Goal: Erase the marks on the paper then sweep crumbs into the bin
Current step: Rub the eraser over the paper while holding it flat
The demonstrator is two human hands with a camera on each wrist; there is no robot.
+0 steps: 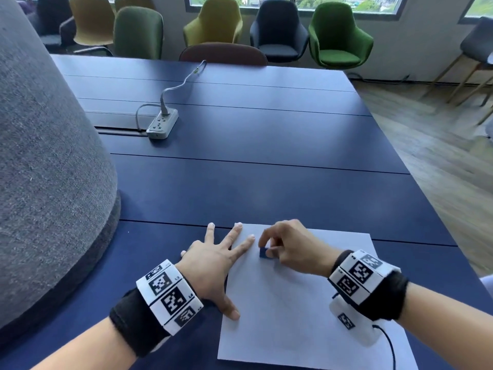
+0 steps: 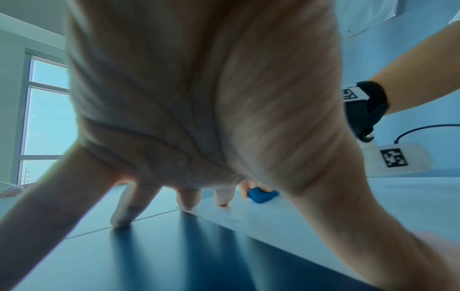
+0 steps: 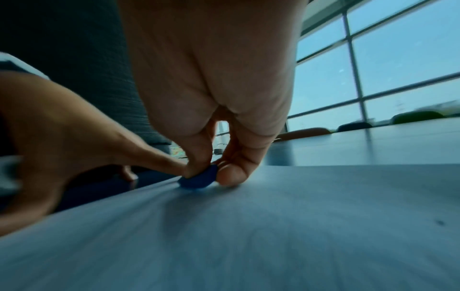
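A white sheet of paper (image 1: 301,311) lies on the dark blue table (image 1: 240,182) near its front edge. My right hand (image 1: 290,249) pinches a small blue eraser (image 1: 264,252) between thumb and fingers and presses it on the paper's upper left part. The eraser (image 3: 199,179) touches the sheet in the right wrist view, and the eraser (image 2: 262,195) also shows behind my left palm. My left hand (image 1: 216,260) lies flat with fingers spread, two fingertips and the thumb on the paper's left edge. I make out no marks, crumbs or bin.
A tall grey fabric-covered column (image 1: 45,156) stands at the left on the table. A white power strip (image 1: 162,124) with its cable lies further back. Chairs (image 1: 336,36) line the far side under windows. Wooden floor (image 1: 432,134) lies to the right.
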